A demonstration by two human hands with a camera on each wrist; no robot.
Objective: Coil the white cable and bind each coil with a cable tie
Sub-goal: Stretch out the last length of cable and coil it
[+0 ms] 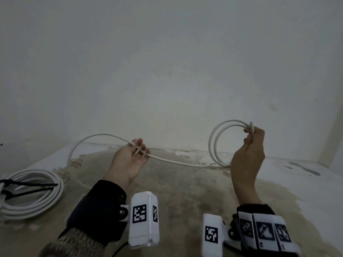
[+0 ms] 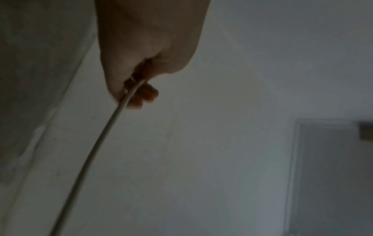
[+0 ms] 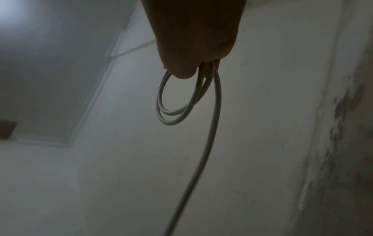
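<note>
A white cable (image 1: 178, 162) runs in the air between my two hands. My right hand (image 1: 250, 143), raised at the right, pinches two small loops of it (image 1: 215, 138); in the right wrist view the loops (image 3: 173, 111) hang from the fingers and one strand trails down. My left hand (image 1: 137, 153) holds the cable loosely, palm up, with fingers curled round it; in the left wrist view the cable (image 2: 113, 121) runs out between the fingers (image 2: 145, 95). Beyond the left hand the cable arcs left and down to the floor (image 1: 74, 151).
A finished coil of white cable (image 1: 33, 193) lies on the floor at the left, bound with black cable ties (image 1: 29, 188). The stained floor (image 1: 167, 191) stretches ahead to a white wall (image 1: 167, 71). A pale strip (image 1: 306, 168) lies at the right.
</note>
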